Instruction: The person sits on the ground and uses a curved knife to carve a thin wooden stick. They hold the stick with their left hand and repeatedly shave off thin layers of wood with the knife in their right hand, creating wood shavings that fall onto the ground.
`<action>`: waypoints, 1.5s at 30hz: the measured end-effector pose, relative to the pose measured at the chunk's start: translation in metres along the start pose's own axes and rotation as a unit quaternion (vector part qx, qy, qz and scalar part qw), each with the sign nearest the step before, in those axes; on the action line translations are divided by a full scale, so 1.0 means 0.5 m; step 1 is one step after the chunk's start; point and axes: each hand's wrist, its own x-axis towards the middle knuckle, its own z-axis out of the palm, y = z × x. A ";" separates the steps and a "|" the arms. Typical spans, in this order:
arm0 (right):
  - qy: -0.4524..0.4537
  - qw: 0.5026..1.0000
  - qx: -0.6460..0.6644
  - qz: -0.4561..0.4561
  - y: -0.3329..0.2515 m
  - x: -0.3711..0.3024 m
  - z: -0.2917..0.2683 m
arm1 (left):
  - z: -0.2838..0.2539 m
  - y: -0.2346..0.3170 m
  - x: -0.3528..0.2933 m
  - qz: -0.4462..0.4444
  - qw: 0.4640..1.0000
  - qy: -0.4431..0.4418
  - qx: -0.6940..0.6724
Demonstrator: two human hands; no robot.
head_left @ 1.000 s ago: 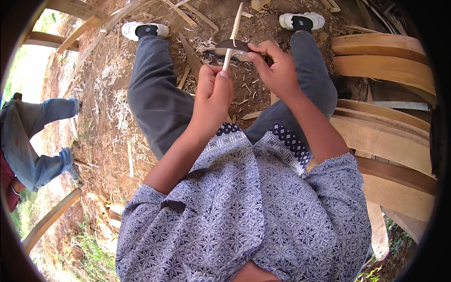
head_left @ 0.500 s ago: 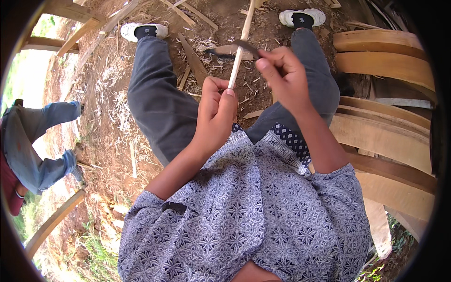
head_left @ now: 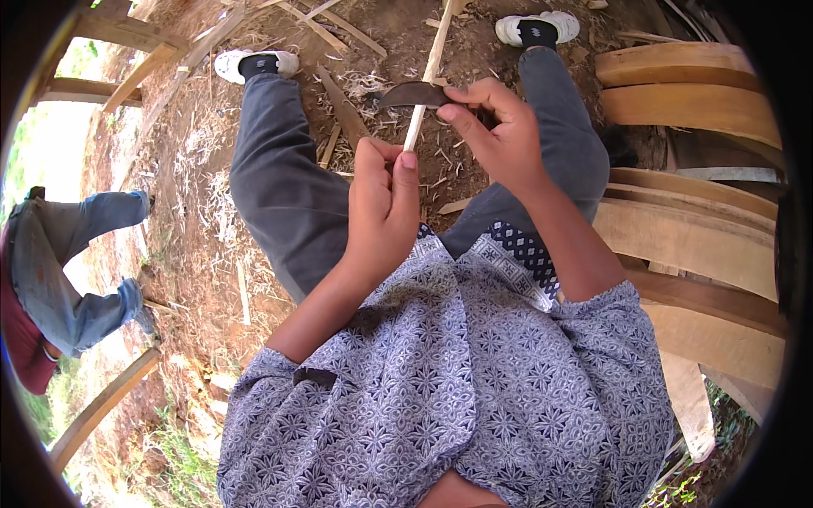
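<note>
Where hands meet: stick (head_left: 428, 76), blade (head_left: 412, 95).

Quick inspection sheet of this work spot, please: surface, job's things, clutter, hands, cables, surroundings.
Surface: bare dirt ground strewn with shavings.
Job's things: thin pale bamboo strip, upright between the knees; dark curved blade laid across it.
Clutter: split sticks and straw by the feet.
Hands: left hand grips the strip's lower end; right hand pinches the blade with its fingers.
Cables: nothing seen.
Surroundings: curved wooden slats at right; another person's legs at left; wooden beam lower left.
</note>
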 end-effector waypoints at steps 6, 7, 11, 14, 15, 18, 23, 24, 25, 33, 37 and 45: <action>0.016 0.999 -0.019 -0.048 -0.006 0.001 -0.015 | -0.002 0.018 0.000 0.008 1.000 -0.005 0.004; 0.023 0.998 -0.020 -0.058 -0.004 0.002 -0.017 | 0.000 0.028 0.003 0.008 1.000 -0.003 -0.003; 0.195 0.981 -0.005 0.017 0.050 0.039 -0.082 | -0.015 0.050 -0.010 0.017 0.999 0.010 -0.026; 0.411 0.907 0.090 -0.025 0.085 0.084 -0.229 | -0.035 0.067 -0.059 0.025 0.996 -0.021 -0.082; 0.390 0.917 0.083 -0.025 0.070 0.089 -0.229 | -0.032 0.068 -0.070 -0.002 0.995 -0.020 -0.099; 0.317 0.946 0.067 -0.003 0.025 0.064 -0.209 | -0.032 0.058 -0.052 -0.017 0.997 -0.028 -0.072; 0.073 0.993 0.096 -0.004 -0.060 -0.005 -0.074 | -0.022 0.043 -0.034 -0.027 0.994 -0.034 -0.102; 0.014 0.994 0.105 -0.026 -0.074 -0.011 -0.050 | -0.017 0.045 -0.030 -0.025 0.994 -0.035 -0.102; 0.006 0.996 0.081 -0.037 -0.077 -0.008 -0.031 | -0.013 0.046 -0.027 -0.023 0.994 -0.034 -0.103; 0.038 0.999 0.011 -0.015 -0.038 0.018 -0.021 | -0.012 0.045 -0.030 -0.030 0.993 -0.036 -0.106; 0.228 0.973 0.020 0.015 0.019 0.057 -0.100 | -0.019 0.046 -0.045 -0.023 0.994 -0.039 -0.097; 0.190 0.976 0.083 0.069 -0.015 0.033 -0.132 | -0.036 0.043 -0.037 -0.064 0.985 -0.051 -0.152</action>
